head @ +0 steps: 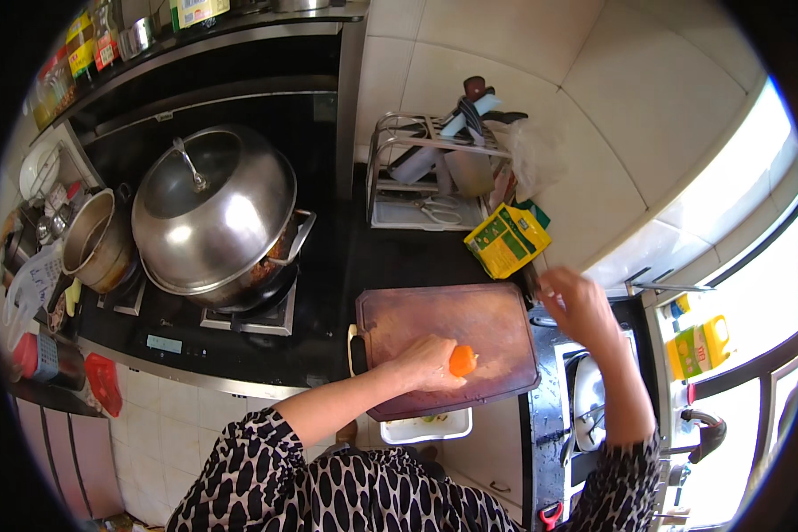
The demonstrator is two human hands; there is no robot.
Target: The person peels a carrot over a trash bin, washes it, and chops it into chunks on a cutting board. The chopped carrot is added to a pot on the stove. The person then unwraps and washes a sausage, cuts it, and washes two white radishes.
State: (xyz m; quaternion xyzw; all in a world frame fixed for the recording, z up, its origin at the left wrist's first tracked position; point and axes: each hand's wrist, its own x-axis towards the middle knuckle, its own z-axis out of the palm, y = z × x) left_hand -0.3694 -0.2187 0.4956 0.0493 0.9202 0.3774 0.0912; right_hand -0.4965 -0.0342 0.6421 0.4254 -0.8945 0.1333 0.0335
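My left hand [429, 364] is closed around a carrot [462, 361], whose orange end shows above the brown cutting board [449, 312]. Beyond the board's right edge, my right hand [575, 306] is raised, fingers bent and partly blurred; whether it holds a thin dark item by the fingertips I cannot tell. A yellow and green packet [508, 241] lies just past the board's far right corner, near that hand. Behind the board a metal rack [372, 173] holds knives [468, 116] and kitchen scissors [441, 211].
On the hob at left stands a large wok with a domed steel lid [219, 199]; a saucepan [89, 233] is beside it. The sink [588, 399] lies to the right. A white tray [427, 431] is below the board's near edge. Yellow oil jug [698, 347] by the window.
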